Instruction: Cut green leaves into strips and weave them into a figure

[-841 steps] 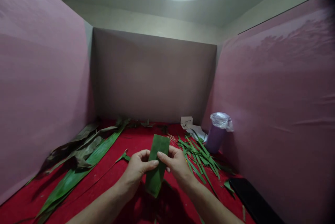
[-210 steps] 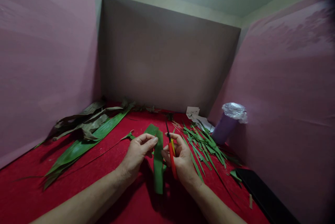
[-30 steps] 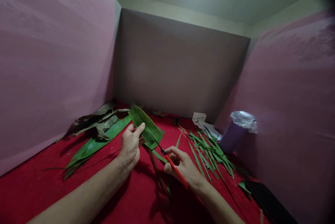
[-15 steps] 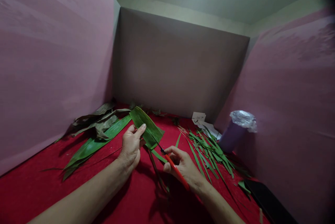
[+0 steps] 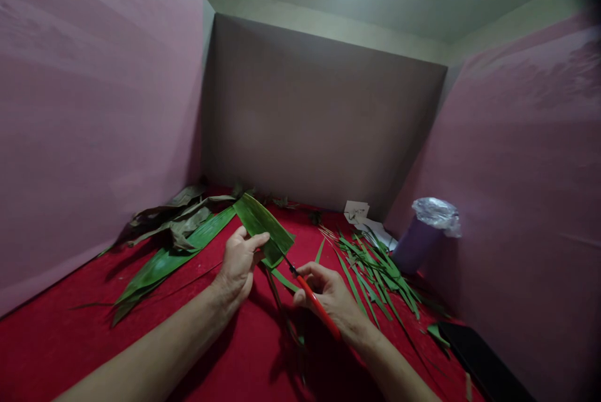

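Observation:
My left hand (image 5: 239, 258) pinches a broad piece of green leaf (image 5: 263, 220) between thumb and fingers, holding it up over the red cloth. In my right hand (image 5: 333, 295) is a pair of scissors with red handles (image 5: 317, 305). Their dark blades point up and left and meet the leaf's lower right edge; how far they stand apart is too small to tell. Below the leaf, a narrow green strip (image 5: 284, 279) and a thin brownish stem hang or lie close to the scissors.
Long green leaves (image 5: 173, 264) and dry brown leaves (image 5: 183, 217) lie at the left. Cut green strips (image 5: 375, 270) are heaped at the right, near white papers (image 5: 375, 233), a purple container with clear plastic over its top (image 5: 417, 242), and a black flat object (image 5: 483, 358). Panels enclose three sides.
My left thumb has shifted slightly right and down along the leaf. The scissors and my right hand stay almost in place at the leaf's edge.

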`<state>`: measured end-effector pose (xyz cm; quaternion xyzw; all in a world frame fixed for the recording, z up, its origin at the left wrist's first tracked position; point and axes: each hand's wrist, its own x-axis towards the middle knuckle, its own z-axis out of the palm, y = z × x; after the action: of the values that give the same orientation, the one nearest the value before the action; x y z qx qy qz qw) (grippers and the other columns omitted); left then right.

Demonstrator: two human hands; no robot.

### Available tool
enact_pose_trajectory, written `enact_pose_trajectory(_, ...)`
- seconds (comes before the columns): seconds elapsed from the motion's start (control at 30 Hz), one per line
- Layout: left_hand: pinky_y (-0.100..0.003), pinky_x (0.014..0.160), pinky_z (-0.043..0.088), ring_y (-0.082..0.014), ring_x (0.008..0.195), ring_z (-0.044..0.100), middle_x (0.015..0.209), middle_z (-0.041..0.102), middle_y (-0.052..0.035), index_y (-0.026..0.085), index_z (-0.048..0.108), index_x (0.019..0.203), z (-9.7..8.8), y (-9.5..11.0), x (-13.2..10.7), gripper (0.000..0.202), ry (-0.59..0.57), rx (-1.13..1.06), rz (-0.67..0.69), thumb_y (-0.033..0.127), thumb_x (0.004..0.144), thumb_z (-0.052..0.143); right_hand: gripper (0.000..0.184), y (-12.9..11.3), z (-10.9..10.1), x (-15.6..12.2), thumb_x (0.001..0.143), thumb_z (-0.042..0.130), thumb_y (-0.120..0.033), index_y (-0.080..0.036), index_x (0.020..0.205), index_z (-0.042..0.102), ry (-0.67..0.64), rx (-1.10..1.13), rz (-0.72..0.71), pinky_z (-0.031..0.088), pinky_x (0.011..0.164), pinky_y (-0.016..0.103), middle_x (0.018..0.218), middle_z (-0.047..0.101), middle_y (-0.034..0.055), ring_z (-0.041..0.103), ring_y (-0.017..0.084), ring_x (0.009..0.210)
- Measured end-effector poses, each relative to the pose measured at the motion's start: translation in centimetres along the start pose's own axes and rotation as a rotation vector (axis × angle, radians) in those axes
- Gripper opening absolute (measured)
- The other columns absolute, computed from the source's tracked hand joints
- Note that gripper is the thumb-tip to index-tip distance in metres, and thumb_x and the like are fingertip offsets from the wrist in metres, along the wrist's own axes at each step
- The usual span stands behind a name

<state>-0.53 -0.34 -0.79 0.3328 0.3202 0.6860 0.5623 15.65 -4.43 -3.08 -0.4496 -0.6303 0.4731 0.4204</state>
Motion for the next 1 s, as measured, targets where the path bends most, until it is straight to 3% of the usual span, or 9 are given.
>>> enact_pose_trajectory(0.23, -0.024, 0.050, 0.046, -0.0141, 0.057, 0.060, 0.066, 0.064, 0.0009, 0.014, 0.058, 0.074, 0.26, 0.06, -0.24, 0.026, -0.003, 0.074, 0.005, 0.009, 0.050, 0.065, 0.023, 0.05, -0.22, 0.10, 0.061, 0.069, -0.027, -0.018, 0.076, 0.054, 0.023, -0.014, -0.007, 0.024, 0.046, 0.020, 0.052, 0.043, -0.0083, 0.032, 0.007, 0.047)
enact_pose_trajectory(0.6, -0.026, 0.057, 0.049, -0.0159, 0.063, 0.062, 0.072, 0.067, -0.0017, 0.013, 0.059, 0.083, 0.46, 0.29, -0.22, 0.035, -0.021, 0.077, 0.072, 0.014, 0.050, 0.070, 0.037, 0.29, -0.65, -0.17, 0.072, 0.060, -0.048, -0.018, 0.092, 0.050, -0.050, -0.185, -0.114, 0.025, 0.047, 0.021, 0.061, 0.040, -0.0062, 0.029, 0.009, 0.053)
enact_pose_trajectory(1.0, -0.024, 0.051, 0.047, -0.0143, 0.058, 0.060, 0.071, 0.068, -0.0018, 0.014, 0.059, 0.084, 0.30, 0.07, 0.08, 0.038, -0.047, 0.102, 0.110, 0.013, 0.049, 0.072, 0.042, 0.07, -0.71, -0.52, 0.068, 0.064, -0.054, -0.019, 0.088, 0.052, -0.044, -0.177, -0.102, 0.022, 0.046, 0.020, 0.058, 0.039, -0.0072, 0.029, 0.008, 0.051)
